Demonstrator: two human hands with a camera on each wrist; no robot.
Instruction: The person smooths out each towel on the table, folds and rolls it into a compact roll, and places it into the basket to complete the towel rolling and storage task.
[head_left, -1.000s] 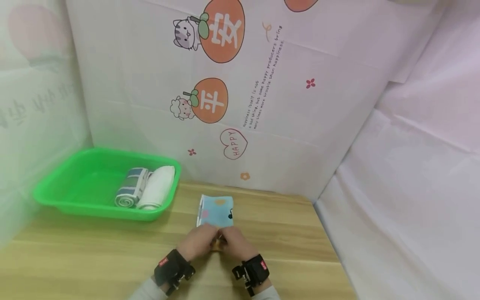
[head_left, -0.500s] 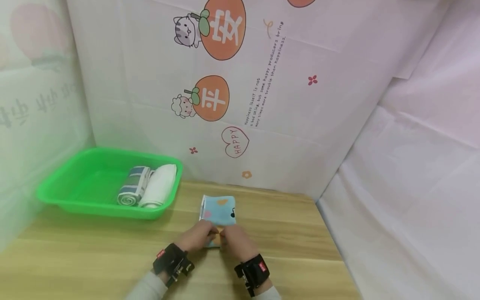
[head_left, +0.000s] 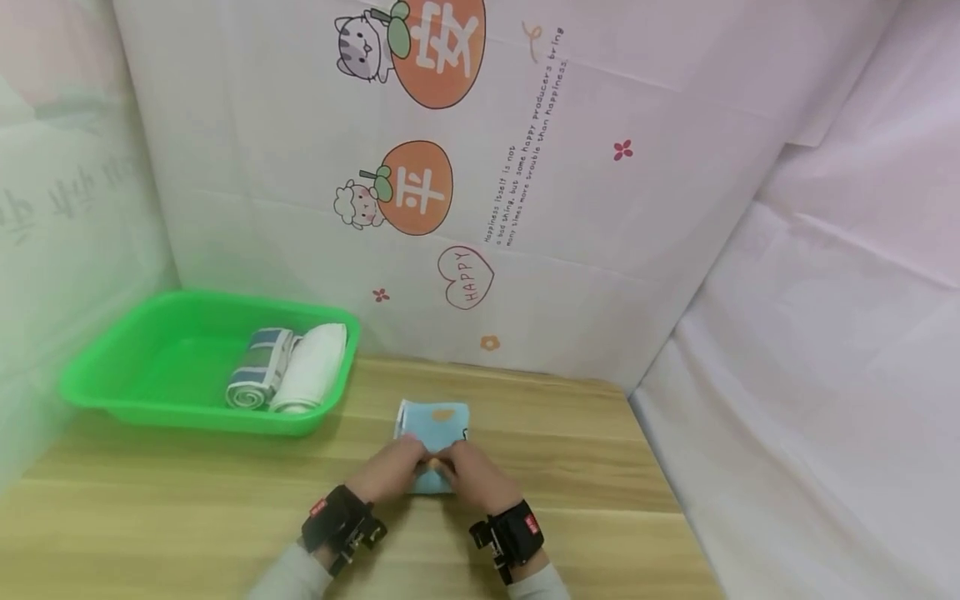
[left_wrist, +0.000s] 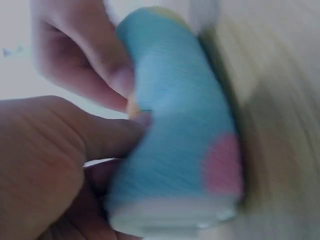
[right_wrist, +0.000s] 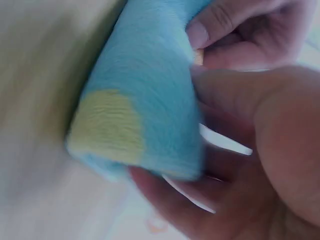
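A light-blue towel point(head_left: 437, 422) with yellow, orange and pink patches lies on the table in front of me, its near end turned up into a thick roll. My left hand point(head_left: 390, 472) pinches the roll with thumb and fingers on the left, where the left wrist view shows the layered white end of the towel point(left_wrist: 175, 115). My right hand point(head_left: 480, 479) grips its other half, thumb on top and fingers tucked beneath in the right wrist view. Both thumbs press close together at the middle of the roll. The far end of the towel stays flat.
A green basin point(head_left: 202, 421) stands at the back left. Inside it lie a rolled striped towel point(head_left: 258, 367) and a rolled white towel point(head_left: 311, 371), side by side. Printed white cloth point(head_left: 562, 317) walls the back of the wooden table point(head_left: 555, 467).
The hands have shifted slightly over the towel as its near end turns forward. An orange patch at the near end has given way to blue, and the flat part beyond the hands looks shorter.
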